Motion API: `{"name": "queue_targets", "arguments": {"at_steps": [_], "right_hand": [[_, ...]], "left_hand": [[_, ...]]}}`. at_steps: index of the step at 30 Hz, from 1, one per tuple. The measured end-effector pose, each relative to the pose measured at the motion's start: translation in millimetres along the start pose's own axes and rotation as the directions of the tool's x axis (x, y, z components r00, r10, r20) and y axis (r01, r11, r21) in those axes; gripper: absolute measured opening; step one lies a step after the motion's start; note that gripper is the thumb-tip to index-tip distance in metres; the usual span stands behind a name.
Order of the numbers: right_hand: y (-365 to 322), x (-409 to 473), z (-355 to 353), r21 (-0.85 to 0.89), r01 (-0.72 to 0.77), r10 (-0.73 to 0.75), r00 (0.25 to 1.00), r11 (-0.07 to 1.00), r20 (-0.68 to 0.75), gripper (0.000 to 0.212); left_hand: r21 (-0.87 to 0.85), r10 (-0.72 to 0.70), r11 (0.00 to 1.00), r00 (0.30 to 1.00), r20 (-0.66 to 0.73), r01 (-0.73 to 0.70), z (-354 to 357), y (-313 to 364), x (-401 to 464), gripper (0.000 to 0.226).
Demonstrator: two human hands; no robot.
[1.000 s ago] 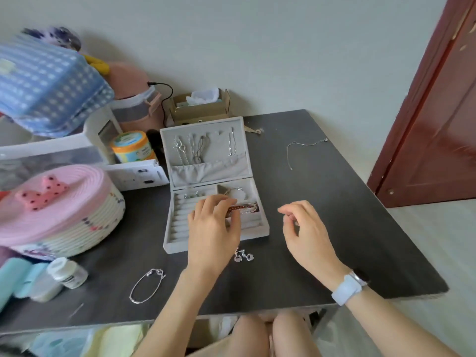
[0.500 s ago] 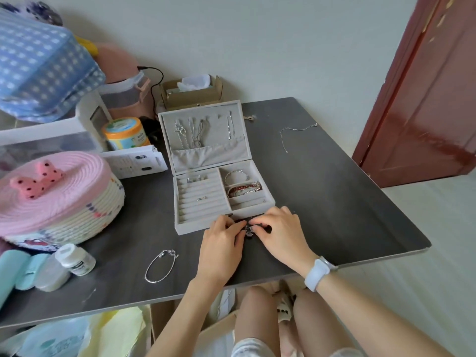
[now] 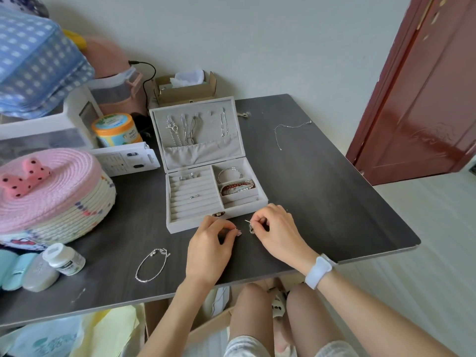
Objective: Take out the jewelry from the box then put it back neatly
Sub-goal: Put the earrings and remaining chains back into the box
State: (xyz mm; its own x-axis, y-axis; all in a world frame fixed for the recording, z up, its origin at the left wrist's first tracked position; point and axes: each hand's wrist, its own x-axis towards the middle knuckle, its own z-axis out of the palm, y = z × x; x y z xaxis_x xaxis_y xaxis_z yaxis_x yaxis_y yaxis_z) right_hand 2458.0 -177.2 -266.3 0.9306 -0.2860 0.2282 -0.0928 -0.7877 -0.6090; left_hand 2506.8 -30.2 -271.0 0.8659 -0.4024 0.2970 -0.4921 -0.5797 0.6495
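An open grey jewelry box stands mid-table, necklaces hanging in its lid, rings in the left slots, and bangles in the right compartments. Just in front of the box, my right hand pinches a small silver earring above the tabletop. My left hand is beside it with fingers curled and pinched; whether it holds the second earring is hidden. A silver bracelet lies loose on the table to the left. A thin silver chain lies at the far right.
A pink woven basket, a white bottle and teal cases crowd the table's left. A cardboard tissue box and an orange jar stand behind the jewelry box. A red door is on the right.
My left hand left the box and both hands came together at the earrings in front of it. They have now parted slightly, the right one lifting an earring.
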Motion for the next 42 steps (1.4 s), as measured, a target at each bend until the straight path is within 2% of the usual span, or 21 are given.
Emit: {"name": "queue_targets", "arguments": {"at_steps": [2, 5, 9, 12, 15, 21, 26, 31, 34, 37, 42], "right_hand": [[5, 0, -15, 0.119, -0.027, 0.029, 0.999, 0.992, -0.015, 0.009], [21, 5, -48, 0.21, -0.061, 0.077, 0.995, 0.976, -0.068, 0.015], [54, 22, -99, 0.234, -0.099, 0.138, 0.978, 0.967, -0.158, 0.021], [85, 45, -132, 0.21, -0.124, 0.173, 0.956, 0.97, -0.237, 0.026], [119, 74, -156, 0.193, -0.145, 0.201, 0.928, 0.97, -0.315, 0.02], [183, 133, -174, 0.127, -0.216, 0.25, 0.866, 0.968, -0.433, 0.019], [227, 168, -165, 0.22, -0.272, 0.347, 0.805, 0.937, -0.48, 0.011], [251, 193, -148, 0.277, -0.288, 0.386, 0.816, 0.917, -0.43, 0.011], [257, 203, -143, 0.268, -0.259, 0.353, 0.84, 0.928, -0.412, 0.009], [258, 215, -141, 0.228, -0.241, 0.316, 0.865, 0.943, -0.389, 0.012], [251, 237, -137, 0.056, -0.225, 0.232, 0.931, 0.973, -0.282, 0.014]], "left_hand": [[-0.007, 0.014, 1.0, 1.0, 0.009, -0.013, -3, 4, -1, 0.004], [-0.057, 0.071, 0.996, 0.996, 0.055, -0.068, -6, 26, 14, 0.008], [-0.099, 0.177, 0.982, 0.958, 0.226, -0.159, 6, 83, 55, 0.027], [-0.144, 0.163, 0.982, 0.928, 0.336, -0.12, 32, 123, 93, 0.021], [-0.162, 0.152, 0.982, 0.913, 0.38, -0.096, 64, 151, 138, 0.009], [-0.156, 0.092, 0.987, 0.921, 0.379, -0.035, 135, 178, 226, 0.01], [-0.205, 0.027, 0.977, 0.931, 0.365, 0.052, 193, 178, 285, 0.008], [-0.264, -0.127, 0.941, 0.943, 0.307, 0.213, 235, 159, 319, 0.005], [-0.185, -0.148, 0.963, 0.958, 0.248, 0.197, 244, 146, 328, 0.007], [-0.133, -0.113, 0.98, 0.961, 0.253, 0.15, 241, 138, 334, 0.007], [-0.024, -0.072, 0.996, 0.963, 0.259, 0.081, 233, 128, 337, 0.014]]}}
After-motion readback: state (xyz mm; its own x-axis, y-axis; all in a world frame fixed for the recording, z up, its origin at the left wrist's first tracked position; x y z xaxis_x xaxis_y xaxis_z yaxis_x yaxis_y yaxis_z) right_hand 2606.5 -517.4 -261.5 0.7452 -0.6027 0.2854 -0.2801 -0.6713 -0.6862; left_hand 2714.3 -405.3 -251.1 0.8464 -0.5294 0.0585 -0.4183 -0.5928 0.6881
